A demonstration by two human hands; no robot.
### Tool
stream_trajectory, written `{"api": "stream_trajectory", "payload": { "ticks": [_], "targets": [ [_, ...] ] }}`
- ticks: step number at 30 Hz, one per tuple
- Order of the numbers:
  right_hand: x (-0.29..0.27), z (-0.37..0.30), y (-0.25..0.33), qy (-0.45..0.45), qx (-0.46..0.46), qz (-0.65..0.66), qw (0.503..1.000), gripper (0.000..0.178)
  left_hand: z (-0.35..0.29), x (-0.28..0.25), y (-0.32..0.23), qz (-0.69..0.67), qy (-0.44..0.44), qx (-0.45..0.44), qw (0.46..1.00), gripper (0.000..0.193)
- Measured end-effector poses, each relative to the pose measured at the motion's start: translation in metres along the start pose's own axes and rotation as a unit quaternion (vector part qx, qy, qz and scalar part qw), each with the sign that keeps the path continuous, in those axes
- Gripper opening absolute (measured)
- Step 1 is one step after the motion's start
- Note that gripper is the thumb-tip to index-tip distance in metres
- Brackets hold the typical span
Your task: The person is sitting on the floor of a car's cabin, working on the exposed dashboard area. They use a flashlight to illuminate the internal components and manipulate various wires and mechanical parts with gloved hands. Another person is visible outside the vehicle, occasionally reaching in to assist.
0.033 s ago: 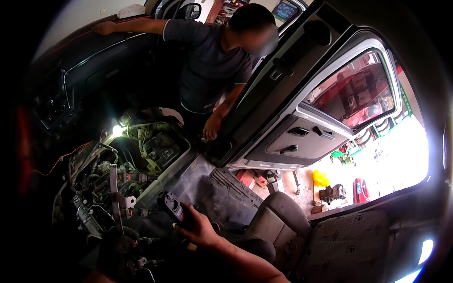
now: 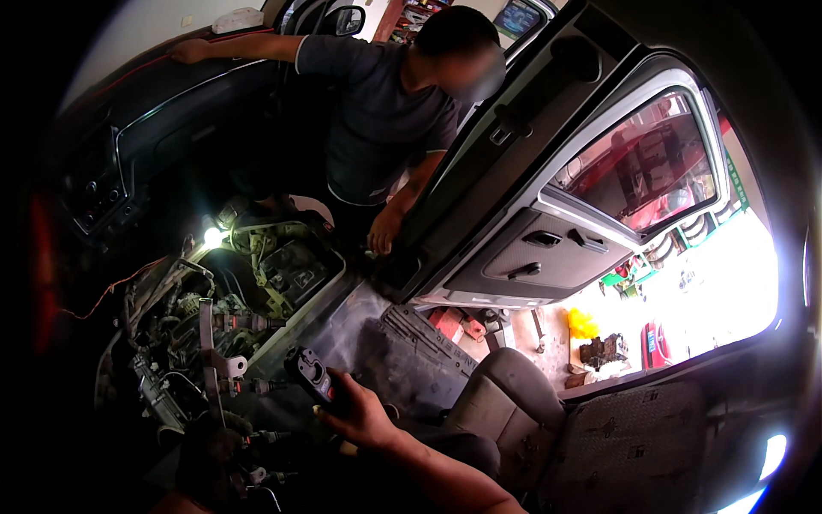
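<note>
My right hand (image 2: pixel 366 418) is closed around a black handheld device (image 2: pixel 305 370) with a rounded opening at its head and a red spot near my fingers. The device is tilted above the edge of an open engine bay. Deep in shadow at the lower left, my left hand (image 2: pixel 204 463) is beside the engine parts, its fingers too dark to make out. Near it, an upright flat metal strip (image 2: pixel 208 351) stands beside several dark cylindrical parts with red rings (image 2: pixel 248 322). Beyond these lies the exposed engine (image 2: pixel 193 304), lit by a bright lamp (image 2: pixel 213 237).
Across the bay a person (image 2: pixel 385 128) leans in, one hand on the dashboard (image 2: pixel 171 86), the other hand low by the open door (image 2: pixel 531 248). A grey seat (image 2: pixel 505 403) is at my right. A thin orange wire (image 2: pixel 111 295) runs left of the engine.
</note>
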State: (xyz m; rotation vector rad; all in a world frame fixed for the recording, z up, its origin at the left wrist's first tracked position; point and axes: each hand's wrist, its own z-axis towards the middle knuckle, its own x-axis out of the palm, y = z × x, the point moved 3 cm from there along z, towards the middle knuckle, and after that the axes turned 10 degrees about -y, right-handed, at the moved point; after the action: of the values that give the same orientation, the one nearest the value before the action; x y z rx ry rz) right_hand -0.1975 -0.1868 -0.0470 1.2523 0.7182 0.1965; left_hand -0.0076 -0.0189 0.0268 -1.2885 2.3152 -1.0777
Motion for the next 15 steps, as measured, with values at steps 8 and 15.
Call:
{"api": "stream_trajectory", "payload": {
  "ticks": [8,15],
  "targets": [
    [0.0,0.0008,0.0021,0.015,0.012,-0.026,0.999,0.068,-0.0059,0.0014,-0.0063,0.018,0.012,-0.021,1.0,0.016],
    [0.0011,0.0014,0.0033,0.017,0.006,-0.032,0.999,0.067,-0.0033,-0.0033,0.0018,-0.018,0.003,0.001,1.0,0.016]
  ]
}}
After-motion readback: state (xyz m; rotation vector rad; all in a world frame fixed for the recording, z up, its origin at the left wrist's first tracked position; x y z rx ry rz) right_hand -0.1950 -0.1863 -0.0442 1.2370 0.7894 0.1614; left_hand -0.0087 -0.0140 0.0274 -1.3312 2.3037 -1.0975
